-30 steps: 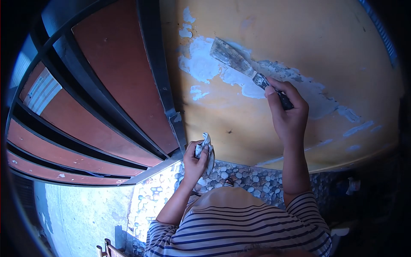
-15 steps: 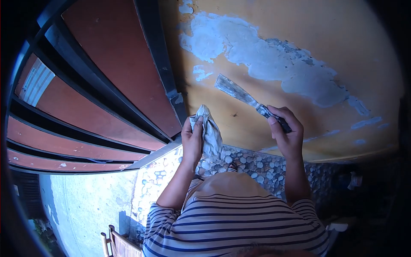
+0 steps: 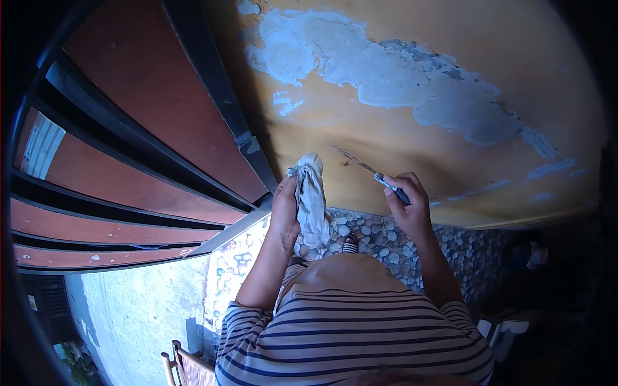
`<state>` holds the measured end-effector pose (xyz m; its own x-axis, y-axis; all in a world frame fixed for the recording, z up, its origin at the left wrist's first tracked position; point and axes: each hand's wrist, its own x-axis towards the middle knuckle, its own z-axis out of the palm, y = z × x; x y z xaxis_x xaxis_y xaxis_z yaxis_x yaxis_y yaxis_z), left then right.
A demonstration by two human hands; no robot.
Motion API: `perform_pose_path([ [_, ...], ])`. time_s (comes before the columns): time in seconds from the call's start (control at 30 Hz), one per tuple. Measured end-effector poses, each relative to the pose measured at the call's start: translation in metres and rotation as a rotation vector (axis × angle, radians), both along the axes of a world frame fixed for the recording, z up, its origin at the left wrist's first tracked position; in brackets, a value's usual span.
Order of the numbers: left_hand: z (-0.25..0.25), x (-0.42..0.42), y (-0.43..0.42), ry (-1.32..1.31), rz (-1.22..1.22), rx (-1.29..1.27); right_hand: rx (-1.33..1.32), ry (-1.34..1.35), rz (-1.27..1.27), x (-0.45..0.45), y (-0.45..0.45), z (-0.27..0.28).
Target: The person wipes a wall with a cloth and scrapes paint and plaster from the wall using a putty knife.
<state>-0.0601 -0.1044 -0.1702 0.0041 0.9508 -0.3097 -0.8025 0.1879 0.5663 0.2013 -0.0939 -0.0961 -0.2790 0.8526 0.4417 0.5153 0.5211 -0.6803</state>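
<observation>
My left hand (image 3: 285,207) holds a crumpled whitish cloth (image 3: 311,202) that hangs down in front of the wall's lower part. In my right hand (image 3: 411,204) is the dark handle of a putty knife (image 3: 362,166); its blade points up and left, seen nearly edge-on, with a gap between it and the cloth. Behind both, the yellow-orange wall (image 3: 360,128) carries a long, uneven patch of whitish filler (image 3: 386,80), rough and grey along its upper edge. Smaller filler spots (image 3: 550,168) lie at the lower right.
Dark metal bars with reddish panels (image 3: 141,135) stand at the left, meeting the wall. Below are pebbled ground (image 3: 393,241) and pale concrete (image 3: 148,309). A bamboo chair (image 3: 193,368) is at the bottom left, and a white object (image 3: 513,327) at the lower right.
The putty knife has come away from the filler patch, down toward my body, and its blade has turned edge-on. My left hand has risen, and the cloth now hangs more unfolded.
</observation>
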Motion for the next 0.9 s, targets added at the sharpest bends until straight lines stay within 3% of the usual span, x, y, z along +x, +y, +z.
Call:
perform_pose_path([
  [0.1,0.008,0.003,0.004,0.048,0.019,-0.075,-0.073,0.109,0.108,-0.004,-0.010,0.013],
  [0.13,0.006,0.003,0.004,0.050,0.014,-0.073,0.028,0.036,0.168,-0.005,-0.008,0.012],
  [0.23,0.010,0.002,0.006,0.030,-0.007,-0.039,0.050,-0.143,-0.029,0.001,-0.004,-0.003],
  [0.3,0.023,0.001,0.005,0.065,0.118,-0.034,0.065,-0.077,-0.045,0.003,-0.002,0.004],
  [0.4,0.019,0.003,0.006,0.033,0.098,-0.064,0.047,0.002,0.181,-0.003,-0.010,0.021],
  [0.57,0.039,0.003,-0.005,0.092,0.107,0.140,0.038,-0.079,-0.037,0.002,-0.002,0.012],
  [0.7,0.016,-0.004,-0.005,0.230,0.171,0.051,-0.080,0.186,-0.027,0.006,-0.003,0.024],
  [0.77,0.013,0.000,-0.007,0.225,0.193,-0.007,-0.247,0.457,-0.052,0.000,-0.005,0.033],
  [0.9,0.005,0.004,-0.016,0.206,0.203,-0.047,-0.223,0.506,0.044,-0.012,0.003,0.053],
])
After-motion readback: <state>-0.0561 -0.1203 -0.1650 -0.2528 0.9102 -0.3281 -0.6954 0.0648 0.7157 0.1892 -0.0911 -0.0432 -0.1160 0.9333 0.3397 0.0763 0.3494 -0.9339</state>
